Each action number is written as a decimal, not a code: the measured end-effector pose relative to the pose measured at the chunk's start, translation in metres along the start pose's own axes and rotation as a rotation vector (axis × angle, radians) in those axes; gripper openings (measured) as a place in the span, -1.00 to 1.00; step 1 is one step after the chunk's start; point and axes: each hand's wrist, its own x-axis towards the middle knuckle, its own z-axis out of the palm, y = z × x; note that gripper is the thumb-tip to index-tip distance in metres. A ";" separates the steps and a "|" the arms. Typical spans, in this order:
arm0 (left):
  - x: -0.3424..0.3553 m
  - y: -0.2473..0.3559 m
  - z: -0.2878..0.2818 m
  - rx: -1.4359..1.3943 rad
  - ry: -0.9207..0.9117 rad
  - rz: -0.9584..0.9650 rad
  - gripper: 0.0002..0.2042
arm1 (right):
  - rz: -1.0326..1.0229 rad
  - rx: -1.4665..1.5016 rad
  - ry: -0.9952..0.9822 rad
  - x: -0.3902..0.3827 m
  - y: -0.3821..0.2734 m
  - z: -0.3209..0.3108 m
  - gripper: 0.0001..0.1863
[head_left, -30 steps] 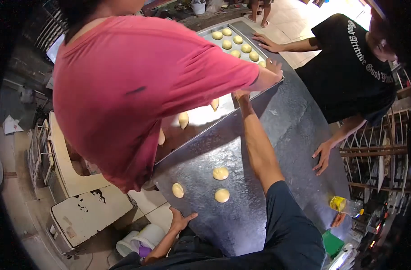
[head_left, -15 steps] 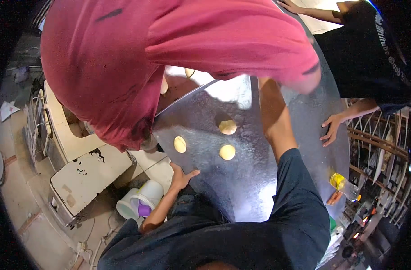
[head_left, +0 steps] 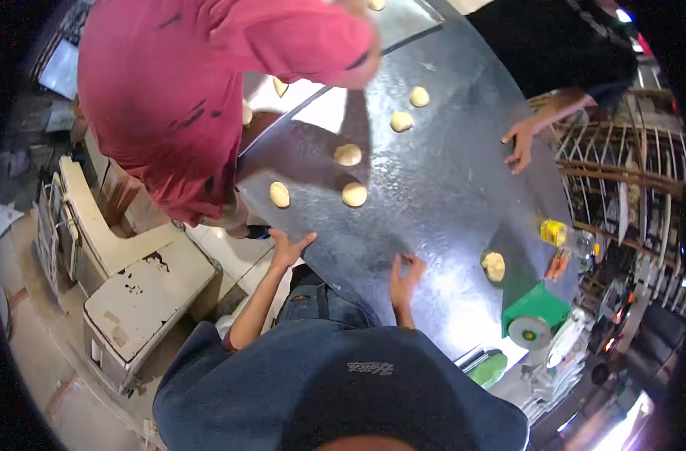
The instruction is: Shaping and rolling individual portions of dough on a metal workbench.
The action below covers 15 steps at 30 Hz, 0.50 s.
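Note:
My left hand (head_left: 290,248) rests at the near left edge of the dark metal table (head_left: 448,173), thumb and fingers spread, holding nothing. My right hand (head_left: 406,279) is over the near part of the table, its fingers bent and somewhat blurred, with a gap between them and nothing visible inside. Several pale dough balls lie on the metal. One dough ball (head_left: 280,195) is beyond my left hand, and another dough ball (head_left: 354,195) sits farther in. A lumpy dough piece (head_left: 493,266) lies to the right of my right hand.
A person in a red shirt (head_left: 162,98) leans over the far left. Another person's hand (head_left: 519,144) is at the right edge. A green scale (head_left: 534,310) and a clear bottle with a yellow label (head_left: 561,234) stand at right. A worn white bench (head_left: 151,301) is at left.
My right arm has drawn back from far across the table to near my body. The view has shifted, revealing more dough balls and the scale. My left hand stays at the edge.

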 end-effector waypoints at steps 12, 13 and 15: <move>0.003 0.049 0.101 0.117 0.406 0.725 -0.07 | 0.172 -0.041 0.400 -0.032 0.138 -0.083 -0.72; 0.014 0.060 0.115 0.245 0.452 0.744 -0.08 | 0.149 0.012 0.386 -0.034 0.143 -0.085 -0.73; 0.035 0.082 0.138 0.359 0.458 0.596 -0.14 | 0.180 0.144 0.340 -0.039 0.151 -0.092 -0.77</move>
